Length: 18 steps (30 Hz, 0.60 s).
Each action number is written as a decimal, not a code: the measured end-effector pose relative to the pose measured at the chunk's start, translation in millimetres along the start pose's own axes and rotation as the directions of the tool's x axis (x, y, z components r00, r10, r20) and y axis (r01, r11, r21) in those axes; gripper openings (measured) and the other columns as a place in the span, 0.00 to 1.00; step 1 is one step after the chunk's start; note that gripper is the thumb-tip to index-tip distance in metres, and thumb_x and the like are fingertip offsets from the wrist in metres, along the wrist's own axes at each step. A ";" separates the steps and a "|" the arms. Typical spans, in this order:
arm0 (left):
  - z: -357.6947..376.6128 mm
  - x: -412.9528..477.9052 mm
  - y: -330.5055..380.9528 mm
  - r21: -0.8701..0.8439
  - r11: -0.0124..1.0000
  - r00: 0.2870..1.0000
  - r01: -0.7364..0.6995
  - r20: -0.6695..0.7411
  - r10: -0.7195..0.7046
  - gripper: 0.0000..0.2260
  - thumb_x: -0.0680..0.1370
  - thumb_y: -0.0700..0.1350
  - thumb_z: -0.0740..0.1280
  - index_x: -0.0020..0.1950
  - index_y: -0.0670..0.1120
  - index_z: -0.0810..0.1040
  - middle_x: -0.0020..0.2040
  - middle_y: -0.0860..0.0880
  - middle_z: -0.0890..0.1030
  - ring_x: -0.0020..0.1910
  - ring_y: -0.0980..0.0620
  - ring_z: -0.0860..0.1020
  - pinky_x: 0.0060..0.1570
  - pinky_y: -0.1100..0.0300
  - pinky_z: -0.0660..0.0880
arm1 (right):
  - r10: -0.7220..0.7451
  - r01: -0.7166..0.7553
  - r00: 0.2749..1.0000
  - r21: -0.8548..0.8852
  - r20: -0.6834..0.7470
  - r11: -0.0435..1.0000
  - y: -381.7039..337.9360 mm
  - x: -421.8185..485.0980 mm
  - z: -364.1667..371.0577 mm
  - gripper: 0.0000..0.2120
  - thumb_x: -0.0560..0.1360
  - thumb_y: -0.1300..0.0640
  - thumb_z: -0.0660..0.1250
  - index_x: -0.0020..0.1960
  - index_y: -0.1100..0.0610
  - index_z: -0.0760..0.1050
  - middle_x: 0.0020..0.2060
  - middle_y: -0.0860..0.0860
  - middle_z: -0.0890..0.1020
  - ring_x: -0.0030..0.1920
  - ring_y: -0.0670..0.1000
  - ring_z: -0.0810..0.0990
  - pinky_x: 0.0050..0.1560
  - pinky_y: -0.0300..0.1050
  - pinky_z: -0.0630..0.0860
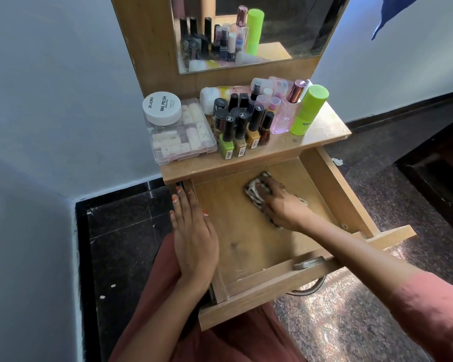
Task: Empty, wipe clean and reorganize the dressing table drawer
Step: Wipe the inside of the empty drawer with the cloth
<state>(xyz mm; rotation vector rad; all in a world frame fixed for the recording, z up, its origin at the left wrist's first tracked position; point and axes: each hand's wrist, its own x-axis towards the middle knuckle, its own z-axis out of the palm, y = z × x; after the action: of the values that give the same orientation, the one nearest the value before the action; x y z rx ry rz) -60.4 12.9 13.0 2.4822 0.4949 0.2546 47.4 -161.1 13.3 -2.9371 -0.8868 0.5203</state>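
In the head view, the wooden drawer is standing pulled out from under the worktop, its flat, grainy bottom showing bare and scuffed. A patterned black-and-white cloth is lying crumpled on the drawer bottom, toward the far right corner. The right hand is pressing down on it with fingers laid flat and slightly spread. The left hand is resting along the drawer's left edge, fingers straight and held together. The near half of the drawer bottom is lying open around both hands. A metal handle is sitting on the front edge.

On the worktop, square glass nail polish bottles are crowding the middle. A clear plastic box with a round white jar on top is filling the left corner. A bright green cylinder can is standing toward the right edge. A mirror is rising behind them, with pale walls and speckled dark stone floor surrounding the table.
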 end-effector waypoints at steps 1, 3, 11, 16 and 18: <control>-1.3 0.8 -0.1 0.017 1.000 1.000 -0.016 0.006 0.016 0.25 0.78 0.47 0.43 0.75 0.42 0.48 0.72 0.51 0.41 0.71 0.55 0.38 0.71 0.56 0.39 | 0.034 -0.035 0.998 0.014 0.043 0.999 -0.4 2.0 3.4 0.28 0.79 0.55 0.54 0.75 0.61 0.48 0.75 0.62 0.46 0.75 0.61 0.48 0.74 0.51 0.50; -3.3 2.8 -0.6 0.041 0.998 0.999 -0.041 0.033 0.039 0.24 0.79 0.47 0.43 0.75 0.42 0.47 0.74 0.50 0.42 0.71 0.56 0.37 0.71 0.58 0.37 | 0.037 -0.042 0.993 0.043 0.111 0.998 -8.0 3.2 6.9 0.31 0.80 0.52 0.52 0.74 0.60 0.39 0.75 0.60 0.40 0.75 0.59 0.39 0.74 0.50 0.41; -7.5 21.6 3.5 0.119 0.988 0.994 -0.096 0.060 0.089 0.21 0.82 0.42 0.49 0.74 0.38 0.54 0.75 0.41 0.56 0.75 0.46 0.51 0.71 0.57 0.43 | -0.242 0.248 0.942 0.001 0.232 0.969 -71.3 -1.0 20.8 0.31 0.80 0.49 0.49 0.74 0.60 0.38 0.75 0.59 0.39 0.75 0.57 0.37 0.74 0.49 0.37; -6.1 21.2 4.5 0.148 0.984 0.995 -0.100 0.044 0.094 0.22 0.81 0.41 0.51 0.74 0.38 0.52 0.75 0.40 0.55 0.75 0.45 0.51 0.71 0.56 0.41 | -0.218 0.219 0.956 0.015 0.197 0.976 -63.4 0.3 18.9 0.29 0.80 0.54 0.51 0.75 0.58 0.39 0.75 0.58 0.41 0.75 0.56 0.39 0.74 0.45 0.37; -6.4 20.6 4.2 0.134 0.986 0.995 -0.099 0.046 0.093 0.22 0.81 0.42 0.50 0.74 0.38 0.51 0.76 0.41 0.54 0.76 0.45 0.49 0.71 0.57 0.40 | -0.139 0.136 0.970 0.027 0.200 0.990 -51.2 1.7 13.8 0.29 0.81 0.53 0.50 0.75 0.58 0.38 0.75 0.57 0.41 0.75 0.56 0.39 0.74 0.45 0.38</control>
<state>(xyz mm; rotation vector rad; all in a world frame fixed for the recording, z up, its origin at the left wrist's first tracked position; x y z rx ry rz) -42.3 21.3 22.0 2.6425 0.3881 0.2156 16.9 -118.2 6.1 -2.8208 -1.0923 0.8216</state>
